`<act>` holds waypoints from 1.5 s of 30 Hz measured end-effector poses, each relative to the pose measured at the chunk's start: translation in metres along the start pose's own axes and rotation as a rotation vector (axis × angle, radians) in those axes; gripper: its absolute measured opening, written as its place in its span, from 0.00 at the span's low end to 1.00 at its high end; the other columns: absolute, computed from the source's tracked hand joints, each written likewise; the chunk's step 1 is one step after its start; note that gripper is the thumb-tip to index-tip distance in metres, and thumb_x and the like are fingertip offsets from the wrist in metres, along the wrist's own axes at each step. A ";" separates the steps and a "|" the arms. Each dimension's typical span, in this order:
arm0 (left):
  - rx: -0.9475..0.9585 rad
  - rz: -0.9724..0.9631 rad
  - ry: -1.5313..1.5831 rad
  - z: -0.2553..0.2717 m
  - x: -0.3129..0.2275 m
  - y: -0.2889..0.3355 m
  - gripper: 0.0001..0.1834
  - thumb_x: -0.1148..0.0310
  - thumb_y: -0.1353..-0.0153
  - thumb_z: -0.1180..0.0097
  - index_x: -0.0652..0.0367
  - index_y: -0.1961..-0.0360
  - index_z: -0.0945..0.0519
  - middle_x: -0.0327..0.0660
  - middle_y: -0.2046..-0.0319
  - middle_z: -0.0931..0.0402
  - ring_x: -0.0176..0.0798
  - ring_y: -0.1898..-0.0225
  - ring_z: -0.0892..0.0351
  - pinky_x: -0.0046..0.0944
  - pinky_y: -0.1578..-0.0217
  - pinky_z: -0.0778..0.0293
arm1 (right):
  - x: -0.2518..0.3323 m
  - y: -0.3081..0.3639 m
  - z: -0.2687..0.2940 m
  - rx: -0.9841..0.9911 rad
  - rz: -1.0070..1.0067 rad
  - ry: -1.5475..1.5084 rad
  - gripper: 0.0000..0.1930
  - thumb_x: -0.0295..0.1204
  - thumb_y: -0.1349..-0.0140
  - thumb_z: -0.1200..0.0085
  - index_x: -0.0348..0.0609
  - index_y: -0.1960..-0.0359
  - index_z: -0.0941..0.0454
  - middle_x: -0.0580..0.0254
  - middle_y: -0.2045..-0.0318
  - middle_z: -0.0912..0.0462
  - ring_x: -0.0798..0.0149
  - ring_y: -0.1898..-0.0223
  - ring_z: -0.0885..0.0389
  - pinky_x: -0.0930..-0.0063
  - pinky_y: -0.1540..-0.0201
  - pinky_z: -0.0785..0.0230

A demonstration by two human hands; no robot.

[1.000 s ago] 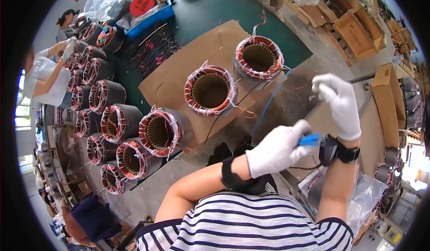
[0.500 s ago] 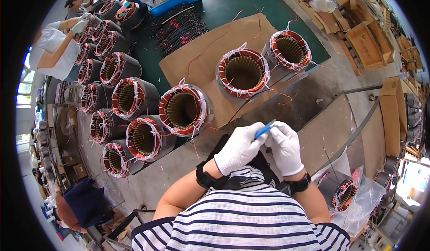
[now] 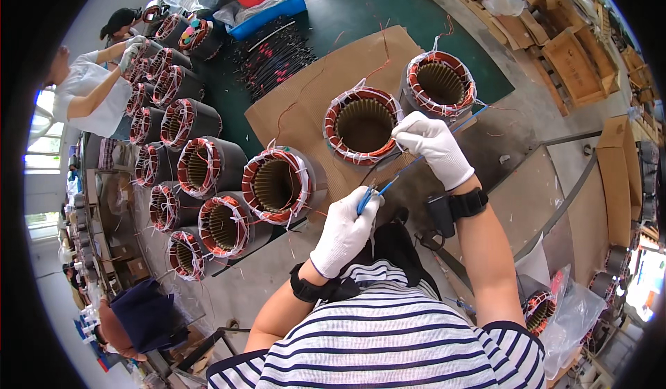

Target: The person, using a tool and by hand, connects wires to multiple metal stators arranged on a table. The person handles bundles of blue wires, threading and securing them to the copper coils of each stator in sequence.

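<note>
My left hand (image 3: 345, 233), in a white glove, is closed around a small blue-handled tool (image 3: 363, 200) with a metallic tip; its exact kind is unclear. My right hand (image 3: 435, 146), gloved too, has its fingers pinched at the near right rim of a motor stator (image 3: 364, 123) with red-and-white laced windings. What those fingers grip is too small to make out. A thin blue sleeve or wire (image 3: 397, 177) runs from beside my left hand, past my right hand, toward a second stator (image 3: 442, 82) at the right. A third stator (image 3: 277, 184) stands left of my left hand.
Several more stators (image 3: 201, 167) crowd the left side. Brown cardboard (image 3: 305, 101) covers part of the green table (image 3: 347, 7). Behind lie a bundle of black sleeves (image 3: 277, 59) and a blue bin (image 3: 270, 18). A co-worker (image 3: 90, 94) handles stators at far left.
My hands were together around the blue tool; now they are apart. The right hand has moved forward to the middle stator's rim, while the left has shifted left with the tool.
</note>
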State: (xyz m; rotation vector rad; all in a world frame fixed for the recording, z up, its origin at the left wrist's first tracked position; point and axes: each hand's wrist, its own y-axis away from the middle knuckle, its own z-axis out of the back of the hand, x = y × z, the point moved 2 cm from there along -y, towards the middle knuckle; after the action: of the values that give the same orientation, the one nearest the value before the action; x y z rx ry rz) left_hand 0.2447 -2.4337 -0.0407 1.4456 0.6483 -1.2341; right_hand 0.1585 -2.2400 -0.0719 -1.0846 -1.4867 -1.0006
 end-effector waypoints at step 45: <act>-0.165 -0.065 -0.193 -0.040 -0.014 -0.068 0.10 0.73 0.40 0.50 0.61 0.59 0.20 0.43 0.83 0.34 0.27 0.80 0.36 0.32 0.76 0.35 | -0.013 0.031 0.019 -0.024 -0.373 -0.171 0.07 0.26 0.40 0.50 0.39 0.75 0.25 0.65 0.80 0.24 0.68 0.81 0.29 0.79 0.76 0.37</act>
State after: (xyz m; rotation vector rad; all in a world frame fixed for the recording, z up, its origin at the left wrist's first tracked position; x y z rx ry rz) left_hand 0.1932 -2.3744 -0.0577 1.1611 0.6531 -1.3207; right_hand 0.1855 -2.2159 -0.0857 -0.9463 -1.8662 -1.2058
